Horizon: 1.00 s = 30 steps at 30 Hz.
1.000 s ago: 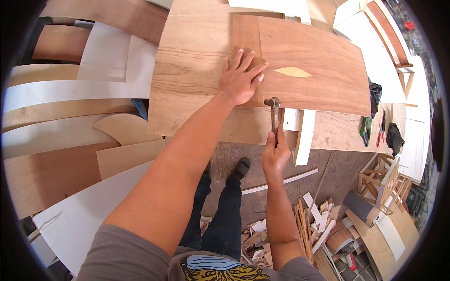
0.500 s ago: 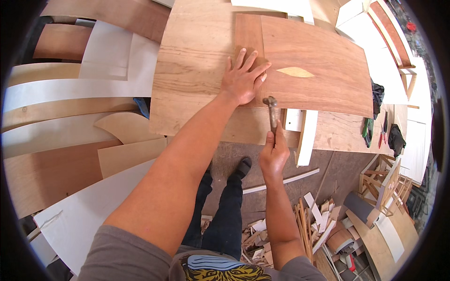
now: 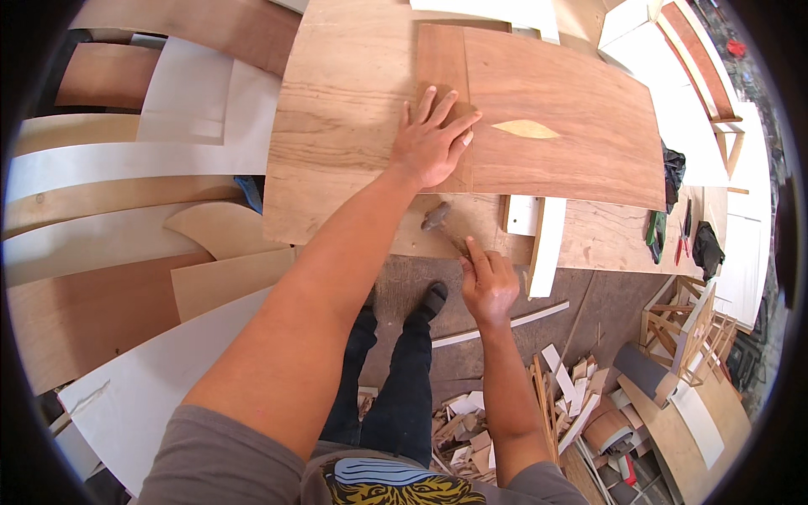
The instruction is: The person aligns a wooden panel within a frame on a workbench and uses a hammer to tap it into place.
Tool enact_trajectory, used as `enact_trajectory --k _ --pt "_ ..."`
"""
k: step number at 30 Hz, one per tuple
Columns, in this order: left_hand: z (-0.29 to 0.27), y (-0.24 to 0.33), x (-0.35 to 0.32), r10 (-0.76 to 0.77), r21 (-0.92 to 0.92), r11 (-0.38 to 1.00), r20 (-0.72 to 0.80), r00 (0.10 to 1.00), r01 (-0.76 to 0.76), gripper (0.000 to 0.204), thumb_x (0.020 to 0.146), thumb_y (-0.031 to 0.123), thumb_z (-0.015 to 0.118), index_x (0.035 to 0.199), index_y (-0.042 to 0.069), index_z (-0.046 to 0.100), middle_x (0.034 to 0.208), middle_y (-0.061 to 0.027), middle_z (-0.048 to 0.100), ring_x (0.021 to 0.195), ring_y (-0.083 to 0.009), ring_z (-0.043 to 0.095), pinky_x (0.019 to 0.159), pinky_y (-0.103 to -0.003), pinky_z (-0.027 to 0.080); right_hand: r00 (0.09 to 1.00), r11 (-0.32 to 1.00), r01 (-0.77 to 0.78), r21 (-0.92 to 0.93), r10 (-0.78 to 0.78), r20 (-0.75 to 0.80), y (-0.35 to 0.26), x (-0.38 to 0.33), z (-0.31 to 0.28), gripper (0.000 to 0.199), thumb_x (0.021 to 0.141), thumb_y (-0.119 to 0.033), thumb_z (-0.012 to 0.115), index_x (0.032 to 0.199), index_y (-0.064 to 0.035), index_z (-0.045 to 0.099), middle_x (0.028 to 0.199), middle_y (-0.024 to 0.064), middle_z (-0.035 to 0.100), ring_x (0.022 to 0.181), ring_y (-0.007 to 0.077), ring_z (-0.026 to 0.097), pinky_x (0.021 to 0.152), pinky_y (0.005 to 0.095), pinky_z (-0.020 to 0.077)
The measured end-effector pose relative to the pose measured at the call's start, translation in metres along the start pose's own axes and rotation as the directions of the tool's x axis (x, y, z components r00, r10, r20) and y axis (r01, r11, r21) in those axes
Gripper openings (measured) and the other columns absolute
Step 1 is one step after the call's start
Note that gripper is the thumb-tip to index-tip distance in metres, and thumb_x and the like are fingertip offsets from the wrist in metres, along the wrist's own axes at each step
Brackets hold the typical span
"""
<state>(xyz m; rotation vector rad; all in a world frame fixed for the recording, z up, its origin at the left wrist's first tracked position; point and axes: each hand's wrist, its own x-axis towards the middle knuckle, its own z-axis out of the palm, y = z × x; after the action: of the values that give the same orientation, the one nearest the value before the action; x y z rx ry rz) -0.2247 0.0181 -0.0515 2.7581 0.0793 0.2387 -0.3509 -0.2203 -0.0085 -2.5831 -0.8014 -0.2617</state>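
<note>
My left hand (image 3: 431, 143) lies flat with fingers spread on the left part of a reddish-brown plywood panel (image 3: 581, 101), beside a straight seam. A pale leaf-shaped patch (image 3: 526, 129) shows on the panel to the right of that hand. My right hand (image 3: 491, 282) is closed round the handle of a hammer (image 3: 436, 217). The hammer head is over the table's near edge, just below the panel and right of my left forearm. Under the panel, a white strip of board (image 3: 547, 244) juts out toward me.
The panel rests on a light plywood table (image 3: 337, 126). Pliers (image 3: 683, 240) and black plastic bags (image 3: 709, 251) lie at its right end. Stacked boards (image 3: 101, 244) fill the left side. Wood offcuts (image 3: 463, 433) are heaped on the floor, near a small wooden frame (image 3: 677, 328).
The hammer has swung left and down from the panel's near edge, and its head now points up-left. My right hand has dropped slightly. My left hand stays on the panel.
</note>
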Motion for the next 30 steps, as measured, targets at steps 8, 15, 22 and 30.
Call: enact_trajectory --k 8,15,22,30 --pt "0.005 -0.006 0.000 0.014 -0.049 0.999 -0.031 0.999 -0.015 0.046 0.112 0.053 0.041 0.156 0.044 0.049 0.174 -0.0019 0.030 0.163 -0.0333 0.017 0.129 -0.065 0.018 0.990 0.996 -0.043 0.079 0.053 -0.133 -0.010 0.014 0.008 0.048 0.080 -0.008 0.084 0.127 -0.0122 0.078 0.084 0.0074 0.066 0.073 0.0264 0.064 0.067 0.0392 0.0540" --pt "0.007 -0.005 0.002 0.014 -0.043 0.999 -0.058 0.998 -0.016 0.045 0.111 0.053 0.044 0.154 0.043 0.051 0.173 -0.0018 0.033 0.162 -0.0337 0.019 0.128 -0.066 0.020 0.986 0.992 -0.128 0.016 0.129 -0.109 -0.017 0.020 0.013 0.046 0.085 -0.009 0.083 0.130 -0.0136 0.077 0.083 0.0086 0.065 0.075 0.0273 0.065 0.068 0.0399 0.0546" --pt "0.010 -0.006 0.003 0.008 -0.041 0.999 -0.060 0.998 -0.011 0.045 0.110 0.052 0.047 0.154 0.045 0.052 0.172 -0.0004 0.033 0.162 -0.0332 0.020 0.128 -0.066 0.021 0.982 0.991 -0.129 0.038 0.133 -0.132 -0.016 0.018 0.016 0.049 0.083 -0.011 0.083 0.131 -0.0129 0.077 0.084 0.0075 0.064 0.075 0.0274 0.064 0.067 0.0400 0.0551" --pt "0.008 -0.005 0.004 0.010 -0.040 0.999 -0.056 0.998 -0.012 0.045 0.109 0.050 0.049 0.153 0.043 0.053 0.171 -0.0013 0.034 0.162 -0.0319 0.021 0.129 -0.063 0.020 0.958 0.942 -0.257 0.218 0.277 -0.068 -0.016 0.015 0.011 0.045 0.086 -0.007 0.082 0.130 -0.0085 0.076 0.083 0.0112 0.066 0.072 0.0302 0.065 0.068 0.0397 0.0546"
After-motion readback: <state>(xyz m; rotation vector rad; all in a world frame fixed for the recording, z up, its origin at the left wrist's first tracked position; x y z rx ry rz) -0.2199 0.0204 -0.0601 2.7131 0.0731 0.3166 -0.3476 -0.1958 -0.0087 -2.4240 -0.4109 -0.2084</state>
